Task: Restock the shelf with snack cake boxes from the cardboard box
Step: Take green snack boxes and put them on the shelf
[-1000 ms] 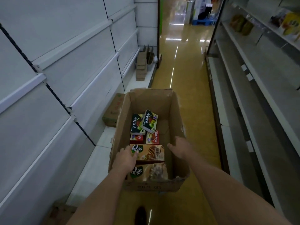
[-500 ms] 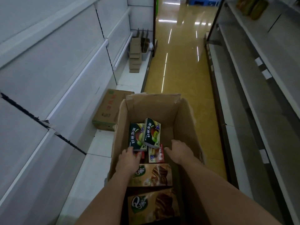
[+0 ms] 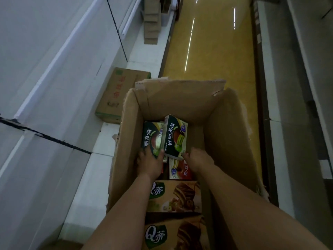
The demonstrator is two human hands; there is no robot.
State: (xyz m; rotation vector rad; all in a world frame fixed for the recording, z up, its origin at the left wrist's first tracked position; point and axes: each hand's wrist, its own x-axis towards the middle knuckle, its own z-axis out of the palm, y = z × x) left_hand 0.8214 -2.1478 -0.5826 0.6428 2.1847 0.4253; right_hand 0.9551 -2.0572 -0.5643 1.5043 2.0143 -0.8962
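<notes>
Head view looks down into an open cardboard box standing in a shop aisle on a yellow floor. Both hands reach into it. Left hand lies on the near end of a dark green snack cake box, fingers curled over its lower edge (thumb against the neighbouring pack). Right hand touches the near corner of a second green snack cake box that stands tilted beside the first; whether its fingers actually grip cannot be told, since they are mostly hidden. Under these lies a red-and-white snack cake box, and nearer the person two tan Q-branded cake boxes lie flat, one behind the other. White base shelf runs along the left, touching the carton's side, and carries a closed brown carton with red lettering. Grey shelving lines the right side.
</notes>
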